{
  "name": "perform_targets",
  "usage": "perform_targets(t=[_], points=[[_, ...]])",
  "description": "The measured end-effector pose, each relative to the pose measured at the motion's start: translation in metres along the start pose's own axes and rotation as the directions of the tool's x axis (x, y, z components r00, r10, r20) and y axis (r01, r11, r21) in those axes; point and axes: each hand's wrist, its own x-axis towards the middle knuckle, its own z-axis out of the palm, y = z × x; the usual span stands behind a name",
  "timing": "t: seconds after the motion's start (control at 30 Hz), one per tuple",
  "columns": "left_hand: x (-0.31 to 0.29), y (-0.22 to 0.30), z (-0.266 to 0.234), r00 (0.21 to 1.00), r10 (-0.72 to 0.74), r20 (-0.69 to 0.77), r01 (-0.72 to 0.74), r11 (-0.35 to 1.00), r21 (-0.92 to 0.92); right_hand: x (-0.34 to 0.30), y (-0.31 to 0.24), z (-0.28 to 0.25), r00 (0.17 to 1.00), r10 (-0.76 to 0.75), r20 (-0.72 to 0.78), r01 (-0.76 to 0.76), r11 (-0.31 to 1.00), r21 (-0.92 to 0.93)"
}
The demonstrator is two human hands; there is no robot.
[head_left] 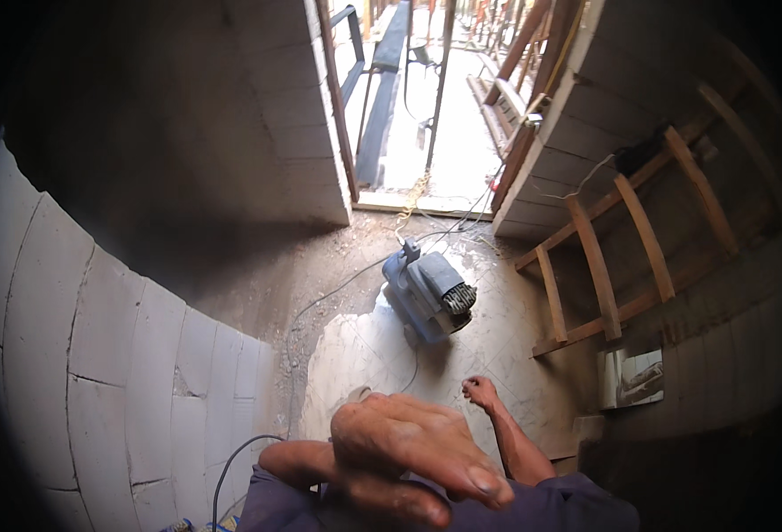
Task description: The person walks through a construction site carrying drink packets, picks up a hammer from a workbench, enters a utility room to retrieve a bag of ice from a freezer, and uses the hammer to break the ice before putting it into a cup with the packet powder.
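Note:
My left hand is raised close to the view, large and slightly blurred. Its fingers stretch to the right with the thumb apart below them, and nothing shows between them. Lower down and to the right is my right hand, small, its fingers curled in; whatever they may hold cannot be made out. Beyond both hands, a blue-grey portable air compressor stands on the pale floor, touched by neither. A yellow coiled hose runs from its far end toward the doorway.
A wooden ladder leans along the right wall. Light block walls flank the room. Dark cables trail over the dusty floor. Past the doorway sill lie timber and metal bars. A shiny square panel sits at right.

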Motion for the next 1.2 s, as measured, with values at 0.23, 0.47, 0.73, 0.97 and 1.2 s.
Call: perform_targets(t=[0.23,0.47,0.73,0.97,1.2], points=[[0.051,0.009,-0.081,0.975,0.218,-0.029,-0.216,0.923,-0.317,0.109,-0.098,0.033,0.996,-0.056,0.068,0.061,0.996,-0.069],[0.102,0.047,-0.226,0.994,0.092,-0.058,-0.108,0.774,-0.624,0.166,-0.166,0.106,0.983,0.162,0.084,-0.161,0.987,-0.021],[0.197,0.072,-0.345,0.998,-0.008,0.067,0.058,0.629,-0.775,0.235,-0.213,0.138,0.949,0.309,0.061,-0.314,0.942,0.119],[0.302,0.059,-0.456,0.889,-0.075,0.452,0.375,0.686,-0.624,0.315,-0.233,0.149,0.875,0.482,0.044,-0.484,0.874,0.047],[0.415,0.041,-0.526,0.863,-0.170,0.476,0.419,0.768,-0.484,0.450,-0.317,0.129,0.915,0.404,-0.002,-0.397,0.900,0.181]])
